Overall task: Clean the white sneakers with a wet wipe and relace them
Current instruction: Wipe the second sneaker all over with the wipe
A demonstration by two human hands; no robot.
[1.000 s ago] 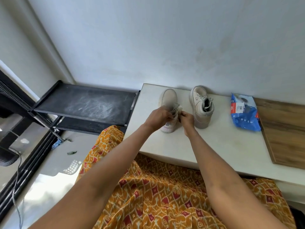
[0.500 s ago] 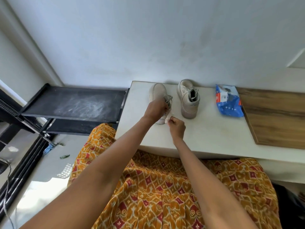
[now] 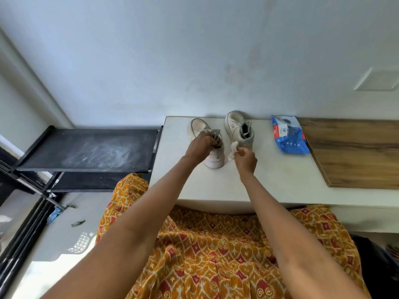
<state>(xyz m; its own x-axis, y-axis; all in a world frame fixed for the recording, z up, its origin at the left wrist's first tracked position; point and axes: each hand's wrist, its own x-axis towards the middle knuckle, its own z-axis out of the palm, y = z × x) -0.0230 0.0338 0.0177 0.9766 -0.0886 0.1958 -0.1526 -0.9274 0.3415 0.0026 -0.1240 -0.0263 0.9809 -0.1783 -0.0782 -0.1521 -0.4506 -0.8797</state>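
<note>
Two white sneakers stand on the white counter near the wall, toes pointing away from me. My left hand grips the laces at the top of the left sneaker, hiding its opening. Just right of that shoe's heel, my right hand pinches a crumpled white wet wipe. The right sneaker stands untouched, its laces loose around the open collar.
A blue wet-wipe packet lies right of the sneakers. A wooden board covers the counter's right end. A black metal rack stands left of the counter. My lap in orange patterned cloth is below the counter edge.
My right hand has drawn back from the left sneaker's laces and now holds the wipe beside the heel. My left hand stays on the laces. The camera tilted upward.
</note>
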